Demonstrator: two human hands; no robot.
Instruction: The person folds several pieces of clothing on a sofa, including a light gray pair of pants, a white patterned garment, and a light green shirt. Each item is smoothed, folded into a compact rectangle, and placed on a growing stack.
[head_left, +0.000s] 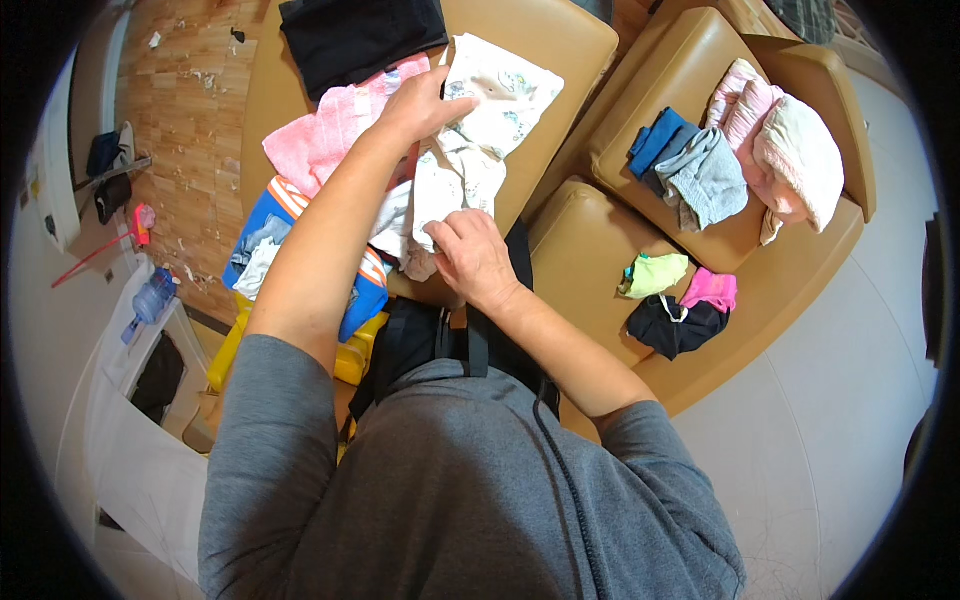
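Observation:
A white garment with small printed figures (502, 86) lies on a tan leather seat (577, 22), its narrower parts reaching towards me. My left hand (426, 109) is at the garment's left edge, thumb laid over the cloth; its other fingers are partly hidden, so its hold is unclear. Nearer to me, my right hand (474, 255) has its bent fingers on the garment's near end, gripping the cloth there. Left of it, a crumpled pale cloth (394, 221) and a pink towel (322, 139) lie partly behind my left forearm.
Folded black cloth (364, 37) lies at the far end. A blue-and-orange item (364, 307) bearing small clothes lies below my left arm. On the sofa at right are grey (705, 176), pink-white (799, 161), lime (654, 275) and black clothes (679, 330). A water bottle (154, 296) stands left.

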